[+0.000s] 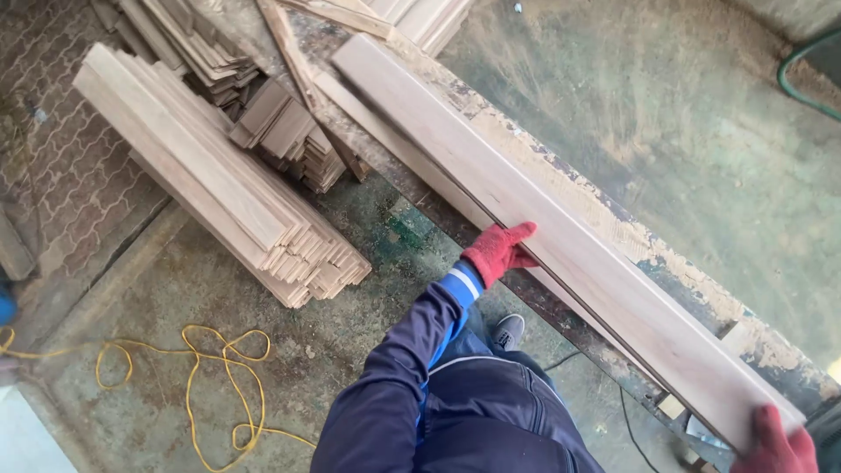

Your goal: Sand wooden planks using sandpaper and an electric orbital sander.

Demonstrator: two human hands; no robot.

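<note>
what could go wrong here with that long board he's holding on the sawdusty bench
1. The left hand grips only the edge of the long board, and the right hand holds its near end; the far end is unsupported by hands and could swing or slip.
2. The yellow cord loops on the floor near the person's feet: a likely trip hazard.
3. The stacked planks lean close by and could be knocked.

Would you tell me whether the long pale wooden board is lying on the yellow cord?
No, the long pale wooden board rests on the dusty workbench, while the yellow cord lies apart on the floor.
</note>
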